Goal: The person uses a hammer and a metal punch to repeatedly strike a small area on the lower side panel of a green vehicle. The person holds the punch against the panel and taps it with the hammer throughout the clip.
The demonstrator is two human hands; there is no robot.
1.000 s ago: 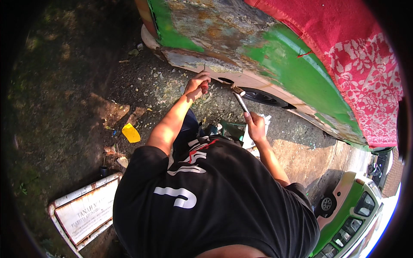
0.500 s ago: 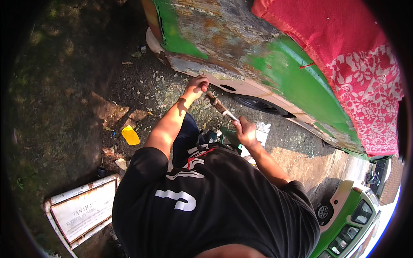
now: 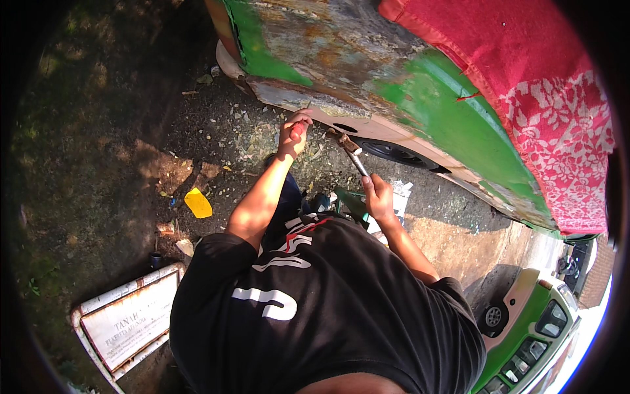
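My left hand (image 3: 293, 139) is closed around a red handle (image 3: 297, 131) at the lower edge of a van body (image 3: 328, 105). The rest of that tool is hidden, so its kind does not show. To the right, my right hand (image 3: 380, 199) grips the shaft of a hammer (image 3: 356, 159). Its rusty brown head is up near the van's wheel (image 3: 400, 155), apart from my left hand. The van's side has green paint, bare rusty patches and a cream lower strip.
A red patterned cloth (image 3: 558, 118) hangs over the van. Paint flakes litter the ground by my left arm, near a yellow plastic piece (image 3: 198, 203). A rusty-framed white sign (image 3: 134, 325) lies at lower left. Another green-and-cream van (image 3: 525, 335) stands at lower right.
The hammer head has swung away from my left hand, to the right and slightly toward the van. My left hand has shifted slightly left, and the red handle shows more.
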